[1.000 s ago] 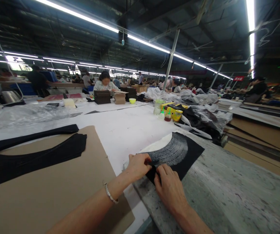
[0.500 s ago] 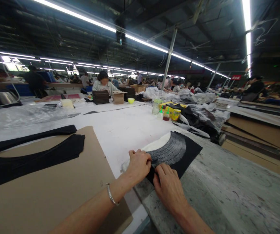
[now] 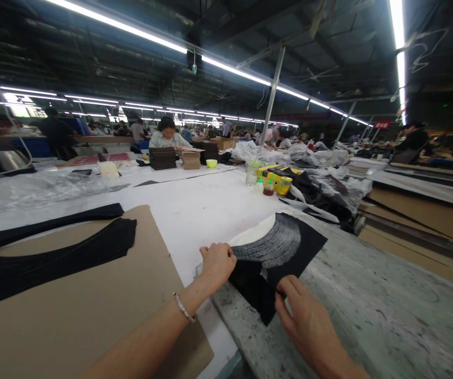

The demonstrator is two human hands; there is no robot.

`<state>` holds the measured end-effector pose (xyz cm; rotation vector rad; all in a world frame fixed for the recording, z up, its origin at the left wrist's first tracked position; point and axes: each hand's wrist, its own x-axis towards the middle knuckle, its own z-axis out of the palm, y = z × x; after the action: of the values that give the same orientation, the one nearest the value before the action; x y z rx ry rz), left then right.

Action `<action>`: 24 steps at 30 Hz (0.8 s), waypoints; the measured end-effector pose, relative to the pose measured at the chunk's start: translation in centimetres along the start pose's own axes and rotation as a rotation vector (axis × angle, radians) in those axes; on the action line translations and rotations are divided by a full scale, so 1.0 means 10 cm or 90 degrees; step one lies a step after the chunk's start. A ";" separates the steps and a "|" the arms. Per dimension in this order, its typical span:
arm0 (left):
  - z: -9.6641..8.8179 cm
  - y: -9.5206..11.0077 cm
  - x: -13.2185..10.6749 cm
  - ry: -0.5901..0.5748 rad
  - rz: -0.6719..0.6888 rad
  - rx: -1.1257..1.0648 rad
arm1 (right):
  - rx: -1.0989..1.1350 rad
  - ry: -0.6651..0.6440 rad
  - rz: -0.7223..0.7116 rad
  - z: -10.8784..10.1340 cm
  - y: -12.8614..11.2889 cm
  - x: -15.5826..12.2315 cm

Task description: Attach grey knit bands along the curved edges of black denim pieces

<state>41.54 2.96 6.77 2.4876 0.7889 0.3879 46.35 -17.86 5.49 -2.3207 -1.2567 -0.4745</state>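
A fan of overlapping black sheet pieces [image 3: 279, 245], thin like leather or cloth, lies on the grey-stained slab; their curved edges show greyish bands. One black piece [image 3: 255, 295] lies at the near side of the fan, its corner pointing toward me. My left hand [image 3: 216, 265], with a bracelet on the wrist, is closed at the left end of this near piece, its fingertips partly hidden. My right hand [image 3: 303, 310] pinches the right edge of the same piece between thumb and fingers. A pale curved surface [image 3: 255, 231] shows behind the fan.
Left, curved black pieces [image 3: 64, 252] lie on brown board [image 3: 92, 316]. Beyond are glue-like bottles [image 3: 268, 187], a yellow box [image 3: 277, 179], a jar [image 3: 252, 172], a yellow-green bowl [image 3: 211, 163], and plastic bags [image 3: 321, 157]. A co-worker [image 3: 167, 137] sits behind stacked pieces [image 3: 165, 158].
My right hand has moved right and toward me, and my left hand slightly left. The near black piece now lies spread out between them, clear of the fan's front.
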 end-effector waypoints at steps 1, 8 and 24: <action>0.01 0.00 0.01 0.001 -0.008 -0.007 | 0.050 -0.009 0.057 -0.08 0.07 -0.01; 0.10 -0.03 0.01 -0.002 -0.117 -0.126 | 0.278 0.000 0.347 -0.61 0.68 -0.11; 0.26 0.29 -0.38 0.111 0.141 -0.140 | 0.431 0.032 0.399 -1.09 0.88 -0.14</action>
<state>40.89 -2.34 5.72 2.3597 0.5034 0.7372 52.19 -28.92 11.96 -1.9323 -0.4852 0.1019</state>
